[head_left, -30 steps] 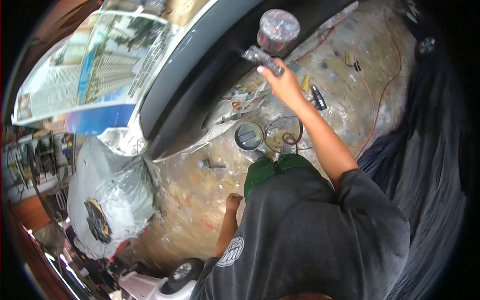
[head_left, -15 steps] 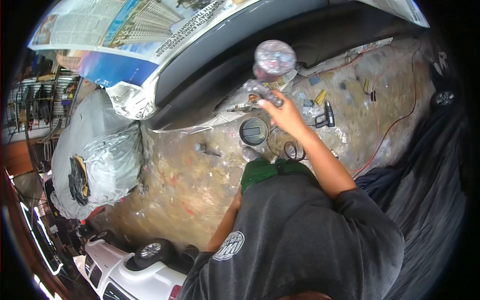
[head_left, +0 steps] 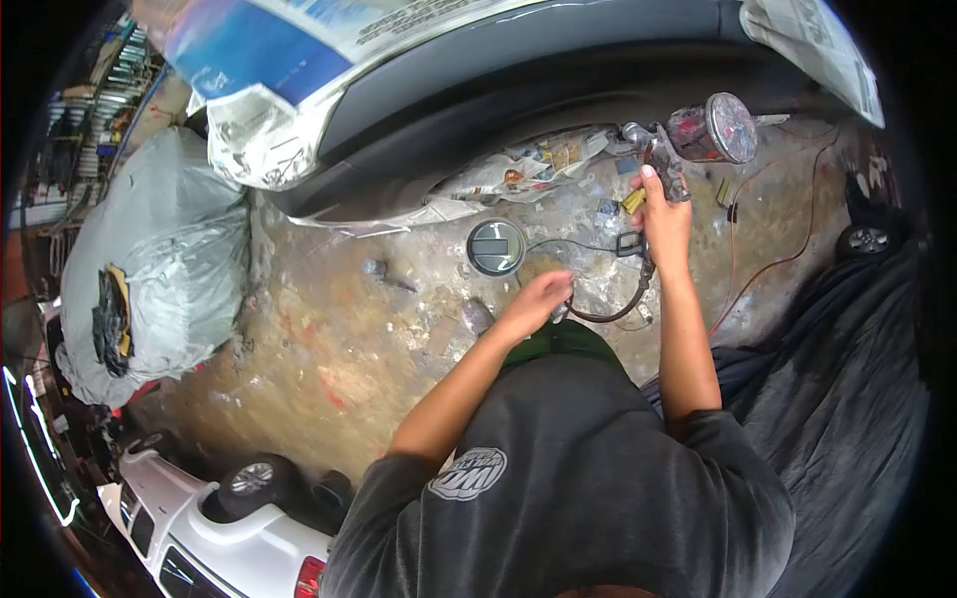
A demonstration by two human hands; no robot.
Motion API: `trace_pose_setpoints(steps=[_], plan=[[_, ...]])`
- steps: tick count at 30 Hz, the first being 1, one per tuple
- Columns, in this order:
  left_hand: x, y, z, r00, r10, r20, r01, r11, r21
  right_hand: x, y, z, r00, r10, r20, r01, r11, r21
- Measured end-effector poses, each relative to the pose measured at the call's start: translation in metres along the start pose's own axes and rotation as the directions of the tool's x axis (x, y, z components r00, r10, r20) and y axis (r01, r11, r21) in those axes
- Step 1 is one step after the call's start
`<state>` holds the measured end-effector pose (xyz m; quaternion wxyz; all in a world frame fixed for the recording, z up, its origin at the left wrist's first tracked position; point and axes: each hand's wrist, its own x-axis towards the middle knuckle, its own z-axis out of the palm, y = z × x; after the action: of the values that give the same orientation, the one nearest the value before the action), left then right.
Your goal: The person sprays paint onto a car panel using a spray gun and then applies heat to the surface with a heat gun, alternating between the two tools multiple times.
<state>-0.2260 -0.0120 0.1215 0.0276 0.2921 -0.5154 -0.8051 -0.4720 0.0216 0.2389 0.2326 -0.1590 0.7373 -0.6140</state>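
The right hand (head_left: pixel 663 224) has its grip clamped around the handle of a spray gun (head_left: pixel 658 159), held up just beside the lower edge of a dark grey car panel (head_left: pixel 558 50). The gun's paint cup (head_left: pixel 713 128) is tipped onto its side, its round lid facing the camera. The cup is translucent and smeared with reddish and dark paint, and how full it is cannot be told.

A dark hose (head_left: pixel 613 311) loops down from the bottom of the gun's handle to the left hand (head_left: pixel 538 299), whose grip is closed on the hose's end, low over the stained concrete floor (head_left: pixel 379 349).

Near the left hand a round tin (head_left: pixel 495 247) stands on the floor. It has a dark rim and a grey top bearing a pale rectangle, and whether that is a lid or the contents cannot be told.

Newspaper (head_left: pixel 299 60) is masked over the car above the panel, and more crumpled sheets (head_left: pixel 518 169) lie under it. The print shows columns and a blue block, too small to read. The person's grey shirt carries a round white emblem (head_left: pixel 467 473) whose letters are not legible.

A bundle wrapped in grey plastic (head_left: pixel 150 259) sits to the left, and an orange cable (head_left: pixel 736 269) trails over the floor to the right.
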Motion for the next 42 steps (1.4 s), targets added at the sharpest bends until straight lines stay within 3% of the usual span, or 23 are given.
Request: trace_pose_setpoints(steps=[5, 11, 19, 22, 26, 32, 35, 38, 42], plan=[[0.037, 0.058, 0.023, 0.984, 0.135, 0.115, -0.096, 0.951, -0.293, -0.032, -0.007, 0.053, 0.996, -0.002, 0.087, 0.005, 0.999, -0.038], [0.023, 0.04, -0.013, 0.966, 0.198, 0.167, -0.077, 0.836, -0.543, -0.068, -0.013, 0.107, 0.996, 0.044, 0.081, -0.041, 0.998, -0.04], [-0.024, 0.027, -0.072, 0.987, 0.144, 0.076, -0.083, 0.844, -0.53, -0.113, -0.01, 0.188, 1.0, 0.001, 0.03, 0.003, 0.991, -0.136], [-0.046, 0.024, -0.105, 0.983, 0.18, 0.038, -0.128, 0.817, -0.562, -0.13, -0.005, 0.228, 0.994, -0.005, 0.111, 0.016, 0.995, -0.099], [-0.081, 0.01, -0.149, 0.982, 0.139, -0.131, -0.188, 0.805, -0.562, -0.152, 0.004, 0.281, 0.965, 0.057, 0.257, -0.011, 0.984, -0.175], [-0.132, -0.017, -0.201, 0.951, 0.022, -0.308, -0.169, 0.873, -0.458, -0.182, 0.012, 0.329, 0.861, 0.122, 0.493, -0.024, 0.98, -0.199], [-0.157, -0.054, -0.22, 0.94, -0.053, -0.336, -0.043, 0.961, -0.272, -0.178, 0.027, 0.323, 0.889, 0.116, 0.443, -0.008, 0.971, -0.238], [-0.176, -0.138, -0.246, 0.928, -0.11, -0.355, 0.113, 0.993, -0.011, -0.168, 0.017, 0.293, 0.944, 0.116, 0.308, -0.03, 0.962, -0.27], [-0.216, -0.234, -0.269, 0.883, -0.177, -0.434, 0.322, 0.902, 0.288, -0.151, 0.013, 0.236, 0.993, -0.063, 0.098, 0.08, 0.98, -0.181]])
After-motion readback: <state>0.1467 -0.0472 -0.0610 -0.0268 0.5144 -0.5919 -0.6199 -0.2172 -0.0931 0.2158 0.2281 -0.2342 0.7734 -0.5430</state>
